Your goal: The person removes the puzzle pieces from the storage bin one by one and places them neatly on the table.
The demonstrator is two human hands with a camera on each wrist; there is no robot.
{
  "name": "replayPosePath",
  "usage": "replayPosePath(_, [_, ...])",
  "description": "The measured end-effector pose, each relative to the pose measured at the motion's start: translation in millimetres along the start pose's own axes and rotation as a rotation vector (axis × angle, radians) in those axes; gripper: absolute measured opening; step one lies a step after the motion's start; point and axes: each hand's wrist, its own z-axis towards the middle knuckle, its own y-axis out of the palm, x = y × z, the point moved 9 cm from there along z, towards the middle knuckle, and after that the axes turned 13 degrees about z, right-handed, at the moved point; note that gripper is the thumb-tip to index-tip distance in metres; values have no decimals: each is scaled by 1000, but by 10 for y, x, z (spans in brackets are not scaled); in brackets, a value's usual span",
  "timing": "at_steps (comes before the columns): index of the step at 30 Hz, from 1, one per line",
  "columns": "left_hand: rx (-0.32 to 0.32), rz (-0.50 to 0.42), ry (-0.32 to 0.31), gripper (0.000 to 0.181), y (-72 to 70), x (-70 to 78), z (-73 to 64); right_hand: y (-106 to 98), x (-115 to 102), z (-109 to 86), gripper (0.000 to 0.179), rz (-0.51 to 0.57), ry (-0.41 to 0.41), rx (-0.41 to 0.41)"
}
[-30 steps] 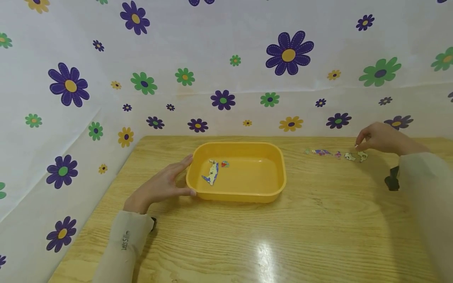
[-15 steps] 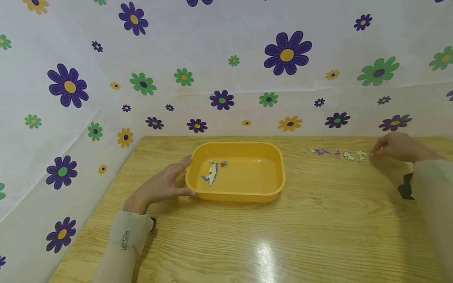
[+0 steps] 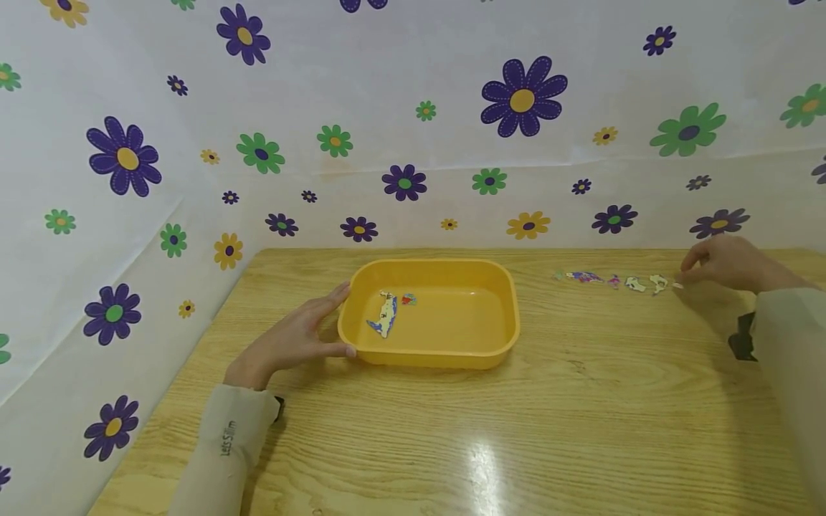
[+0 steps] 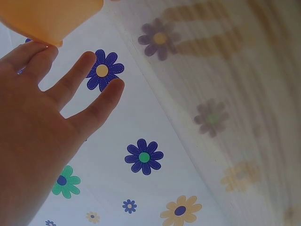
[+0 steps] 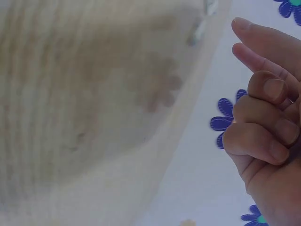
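Note:
A yellow plastic tray point(image 3: 429, 356) stands on the table. Inside, at its left, lie a long cream-and-blue cutout point(image 3: 385, 315) and a small red-and-blue one point(image 3: 409, 299). My left hand point(image 3: 290, 344) rests on the tray's left end, fingers spread, thumb at the front corner. At the far right, my right hand point(image 3: 725, 261) is beside a small whitish flat piece point(image 3: 677, 285) on the table. In the right wrist view its thumb and index finger stand slightly apart with nothing between them, the other fingers curled.
A row of thin printed cutouts runs along the table's back: a pale green bit point(image 3: 558, 275), a purple-blue strip point(image 3: 584, 276), a pink piece point(image 3: 614, 280), a white piece point(image 3: 635, 284) and a ring-like one point(image 3: 658, 284). Flower-patterned sheeting point(image 3: 426, 64) rises behind and left.
My right hand has moved right from beside the ring-like cutout and drawn its fingers back from the small whitish piece, which now shows at the row's right end. The left hand has stayed put.

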Motion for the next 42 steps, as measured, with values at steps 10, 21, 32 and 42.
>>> replayPosePath(10, [1, -10, -6, 106, -14, -3, 1, -129, -501, 222, 20, 83, -49, 53])
replayPosePath(21, [-3, -18, -3, 107, -6, 22, 15, -51, -1172, 484, 23, 169, -148, 61])
replayPosePath(32, [-8, -10, -5, 107, -1, 22, 8, 95, -1778, 677, 22, 252, -243, 58])
replayPosePath(42, [0, -14, -8, 107, -14, 13, -2, 272, -2284, 828, 20, 334, -311, 45])
